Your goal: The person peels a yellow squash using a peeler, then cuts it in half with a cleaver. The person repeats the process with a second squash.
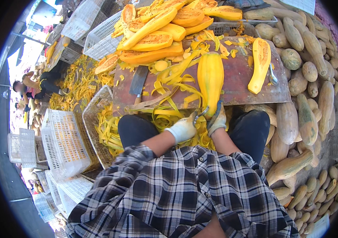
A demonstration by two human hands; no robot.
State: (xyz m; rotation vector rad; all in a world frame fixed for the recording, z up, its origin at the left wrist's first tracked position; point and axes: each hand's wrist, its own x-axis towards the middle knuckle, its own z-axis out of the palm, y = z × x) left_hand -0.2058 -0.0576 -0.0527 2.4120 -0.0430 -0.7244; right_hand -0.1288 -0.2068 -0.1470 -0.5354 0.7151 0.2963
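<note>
A long squash, peeled to yellow-orange with faint green streaks (211, 76), lies lengthwise on a worn reddish board (241, 89), its narrow end toward me. My left hand (183, 129), in a pale work glove, is shut on a metal peeler (200, 114) that meets the squash's narrow end. Around that same end closes my gloved right hand (218, 118), steadying it from the right. Curly peel strips (169, 104) trail over the board's near edge between my knees. Left of the squash rests a cleaver (139, 79). To the right are a halved squash (259, 65) and a metal spoon (273, 76).
Halved, seeded squashes (154, 41) are heaped at the board's far left. A crate of peelings (106, 131) stands by my left knee, beside stacked white plastic crates (64, 142). Unpeeled squashes (287, 122) crowd the right floor. Another person (35, 84) is at far left.
</note>
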